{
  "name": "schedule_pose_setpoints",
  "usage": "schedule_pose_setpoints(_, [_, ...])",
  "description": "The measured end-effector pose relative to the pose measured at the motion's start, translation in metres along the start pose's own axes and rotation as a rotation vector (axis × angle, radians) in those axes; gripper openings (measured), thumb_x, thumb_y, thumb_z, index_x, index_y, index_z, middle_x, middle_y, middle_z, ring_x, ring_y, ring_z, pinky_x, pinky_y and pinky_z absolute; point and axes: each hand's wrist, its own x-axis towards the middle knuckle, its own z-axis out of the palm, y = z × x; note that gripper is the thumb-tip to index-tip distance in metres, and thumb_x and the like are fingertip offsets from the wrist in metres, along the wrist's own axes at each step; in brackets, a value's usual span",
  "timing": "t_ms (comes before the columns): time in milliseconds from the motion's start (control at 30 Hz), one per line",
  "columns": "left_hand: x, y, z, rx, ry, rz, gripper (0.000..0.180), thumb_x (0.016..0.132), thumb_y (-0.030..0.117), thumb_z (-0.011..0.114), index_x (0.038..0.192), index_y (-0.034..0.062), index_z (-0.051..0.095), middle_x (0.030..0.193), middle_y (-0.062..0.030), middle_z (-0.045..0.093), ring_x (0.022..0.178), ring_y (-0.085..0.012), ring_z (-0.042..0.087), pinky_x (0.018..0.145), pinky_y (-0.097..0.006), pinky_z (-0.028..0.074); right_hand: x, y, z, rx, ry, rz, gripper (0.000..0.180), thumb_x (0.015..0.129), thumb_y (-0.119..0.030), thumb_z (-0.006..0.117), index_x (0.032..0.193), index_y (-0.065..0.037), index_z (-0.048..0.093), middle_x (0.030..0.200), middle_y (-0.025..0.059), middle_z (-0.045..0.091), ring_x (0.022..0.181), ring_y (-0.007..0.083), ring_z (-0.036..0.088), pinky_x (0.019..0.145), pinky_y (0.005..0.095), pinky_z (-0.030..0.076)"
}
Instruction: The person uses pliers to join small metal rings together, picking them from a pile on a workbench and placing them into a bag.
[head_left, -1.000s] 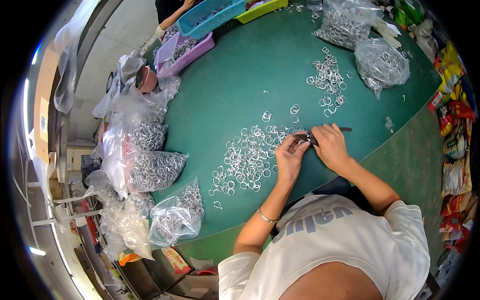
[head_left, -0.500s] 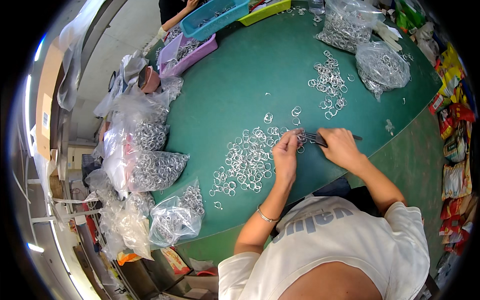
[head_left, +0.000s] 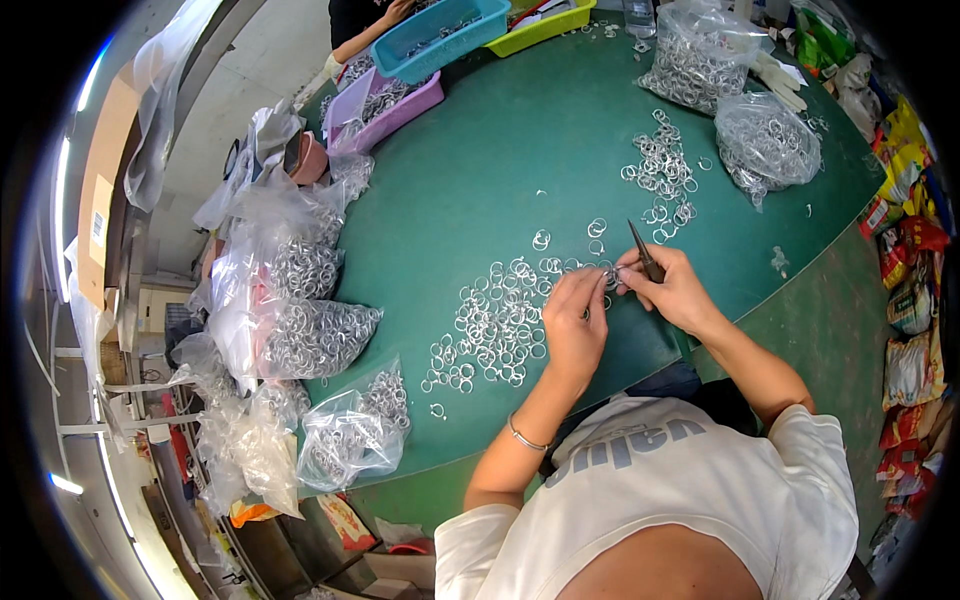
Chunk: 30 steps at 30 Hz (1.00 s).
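Observation:
My left hand pinches a small silvery metal ring between thumb and fingers, above the green tabletop. Close beside it, my right hand has its fingertips at the same ring. A dark, slender, pointed hand tool is tucked in my right hand, its tip slanting away from me; its exact kind is unclear. Just left of my left hand spreads a loose pile of metal rings. A few single rings lie beyond my fingers. The fingers partly cover the held ring.
Another ring heap lies farther off, beside clear bags of rings. More filled bags line the left edge. Purple, blue and yellow-green bins stand at the far side, near another person's arm.
My right hand has turned the tool from pointing left to pointing away from me. Its fingertips have come to the ring at my left hand.

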Motion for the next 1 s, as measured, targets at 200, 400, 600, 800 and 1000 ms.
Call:
schedule_pose_setpoints(200, [0.001, 0.001, -0.006, 0.195, -0.082, 0.200, 0.015, 0.072, -0.002, 0.060, 0.087, -0.0027, 0.061, 0.077, -0.0134, 0.059, 0.068, -0.0292, 0.055, 0.064, -0.037, 0.044, -0.003, -0.008, 0.003, -0.415, 0.153, -0.304, 0.010, 0.080, -0.004, 0.058, 0.087, 0.002, 0.055, 0.060, 0.0077, 0.053, 0.051, 0.0090, 0.049, 0.047, 0.0281, 0.038])
schedule_pose_setpoints(400, [0.008, -0.001, -0.010, 0.181, -0.219, 0.120, 0.012, 0.072, 0.001, 0.061, 0.084, -0.0030, 0.062, 0.071, -0.0139, 0.058, 0.061, -0.0271, 0.055, 0.059, -0.036, 0.044, 0.000, -0.001, 0.009, -0.495, 0.227, -0.625, 0.007, 0.080, -0.002, 0.057, 0.085, 0.003, 0.054, 0.064, 0.0113, 0.055, 0.051, 0.0147, 0.050, 0.049, 0.0284, 0.038])
schedule_pose_setpoints(600, [0.013, -0.021, -0.016, -0.006, -0.254, -0.381, 0.012, 0.079, 0.004, 0.061, 0.084, -0.0057, 0.065, 0.068, -0.0101, 0.065, 0.062, -0.0111, 0.060, 0.057, -0.023, 0.047, 0.005, -0.011, -0.001, -0.239, 0.121, -0.236, 0.010, 0.082, -0.006, 0.055, 0.085, 0.004, 0.054, 0.062, 0.0103, 0.056, 0.051, 0.0176, 0.054, 0.049, 0.0291, 0.040])
schedule_pose_setpoints(800, [0.010, -0.027, -0.014, -0.191, -0.216, -0.527, 0.012, 0.081, 0.004, 0.058, 0.086, -0.0059, 0.064, 0.072, -0.0078, 0.065, 0.067, -0.0093, 0.060, 0.061, -0.022, 0.047, 0.024, -0.004, -0.003, -0.469, -0.095, 0.034, 0.022, 0.085, -0.018, 0.054, 0.082, 0.003, 0.055, 0.055, 0.0038, 0.052, 0.049, 0.0106, 0.053, 0.042, 0.0250, 0.036])
schedule_pose_setpoints(1000, [0.011, -0.024, -0.012, -0.037, -0.163, -0.225, 0.008, 0.079, 0.002, 0.059, 0.081, -0.0044, 0.063, 0.073, -0.0109, 0.063, 0.065, -0.0181, 0.060, 0.059, -0.026, 0.047, 0.035, 0.004, -0.010, 0.003, -0.303, 0.253, 0.015, 0.084, -0.015, 0.055, 0.079, 0.000, 0.056, 0.059, 0.0020, 0.054, 0.047, 0.0071, 0.046, 0.041, 0.0214, 0.032])
